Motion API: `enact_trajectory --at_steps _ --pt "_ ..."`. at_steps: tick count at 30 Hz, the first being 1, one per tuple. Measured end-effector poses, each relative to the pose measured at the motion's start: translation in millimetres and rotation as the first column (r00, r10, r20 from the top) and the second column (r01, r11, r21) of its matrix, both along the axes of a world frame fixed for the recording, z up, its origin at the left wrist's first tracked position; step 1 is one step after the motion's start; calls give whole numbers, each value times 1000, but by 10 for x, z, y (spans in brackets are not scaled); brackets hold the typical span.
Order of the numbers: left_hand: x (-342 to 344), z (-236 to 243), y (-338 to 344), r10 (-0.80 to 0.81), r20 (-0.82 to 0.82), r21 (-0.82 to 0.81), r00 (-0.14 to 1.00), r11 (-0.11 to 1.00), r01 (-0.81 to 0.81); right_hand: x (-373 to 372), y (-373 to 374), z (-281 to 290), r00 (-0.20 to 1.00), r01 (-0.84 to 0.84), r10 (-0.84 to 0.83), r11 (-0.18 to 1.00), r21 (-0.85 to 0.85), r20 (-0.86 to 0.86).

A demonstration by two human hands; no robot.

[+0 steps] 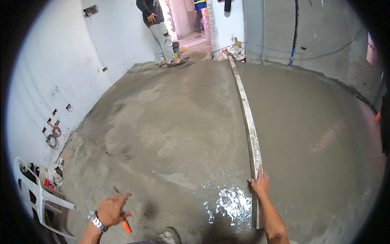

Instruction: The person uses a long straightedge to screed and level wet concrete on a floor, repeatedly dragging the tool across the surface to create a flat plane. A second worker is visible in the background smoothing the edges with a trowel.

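Note:
My left hand [115,209], with a steel watch, is at lower left with fingers spread over an orange-handled tool [126,227]; whether they touch it is unclear, and its middle is hidden. My right hand [261,183] grips the near part of a long, mud-spotted metal straightedge [248,116]. The bar runs from the lower right-centre toward the doorway across wet grey screed [174,122], smoother right of the bar, with a shiny puddle [233,203] beside its near end.
A person in light trousers [160,40] stands by the doorway at the back, another person [199,12] beyond. A plastic chair [40,195] and clutter line the left wall, below coiled wires [55,134]. Crumpled sacks [231,55] lie at the bar's far end. My foot [168,236] shows below.

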State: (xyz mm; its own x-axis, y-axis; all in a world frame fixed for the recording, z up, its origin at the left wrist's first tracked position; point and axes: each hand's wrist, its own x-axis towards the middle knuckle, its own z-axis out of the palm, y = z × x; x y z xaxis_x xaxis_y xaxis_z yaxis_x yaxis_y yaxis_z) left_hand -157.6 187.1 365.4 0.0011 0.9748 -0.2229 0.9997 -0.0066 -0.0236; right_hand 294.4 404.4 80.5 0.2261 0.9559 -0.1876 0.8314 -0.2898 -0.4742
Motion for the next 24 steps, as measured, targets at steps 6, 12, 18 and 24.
enact_trajectory --at_steps 6,12,18,24 --pt "1281 476 7 -380 172 -132 909 905 404 18 174 -102 1000 -12 12 1000 14 6" --pt "1389 273 51 -223 236 -323 946 900 293 17 241 -193 999 4 -5 999 34 32" --pt "1408 345 153 -260 350 -267 900 893 362 30 173 17 998 -55 54 997 -59 -19" --pt "1505 303 150 -257 391 -327 884 859 394 23 264 -179 976 -189 171 973 135 135"
